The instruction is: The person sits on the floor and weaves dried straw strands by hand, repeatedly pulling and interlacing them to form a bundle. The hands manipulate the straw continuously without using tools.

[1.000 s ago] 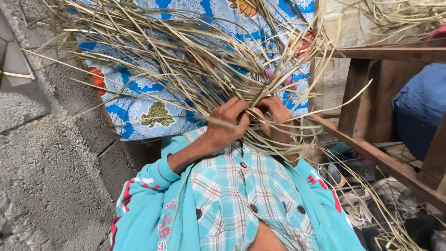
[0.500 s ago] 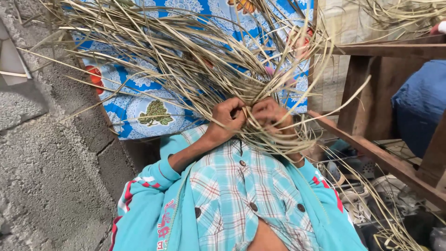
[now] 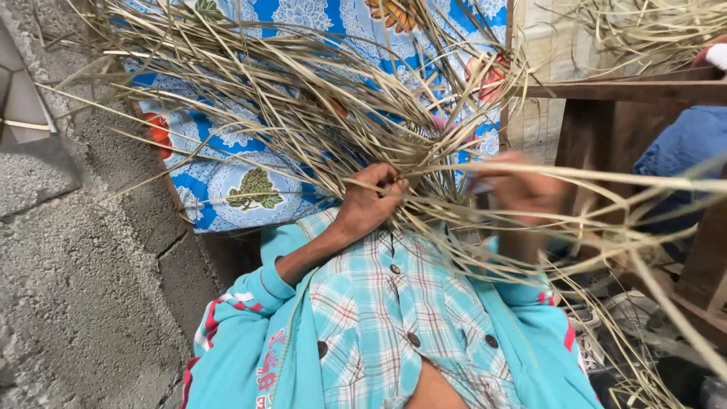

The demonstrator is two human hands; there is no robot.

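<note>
Dry straw strips [image 3: 318,113], pale tan, fan out up and to both sides from one gathered knot just above the person's chest, right in the middle of the view. That knot is where both hands work, prob. because all strips cross there.

Left hand [image 3: 367,201]: fingers curled tight round the knot, thumb on top, clamping the bunch so it can't spring apart. Closed grip, straw inside it.

Right hand [image 3: 522,189]: blurred, just right of the knot, w/ long strips [image 3: 606,178] running out past it toward the right edge. Looks like fingers pinch or pull one or more strips, but can't tell how far they're closed; too smeared.

Strips lie loose and splayed since only the centre is held; free ends hang over everything around.

Behind the straw: blue floral cloth [image 3: 250,182] w/ white and red motifs, draped over the person's lap/legs. Below: teal jacket [image 3: 242,348] open over a checked shirt [image 3: 386,326] w/ dark buttons.

Left side: rough grey concrete block wall [image 3: 76,265], close beside the arm. Right side: dark wooden frame [image 3: 628,91], more straw piled on top of it [image 3: 644,30], blue fabric [image 3: 689,144] behind it.
</note>
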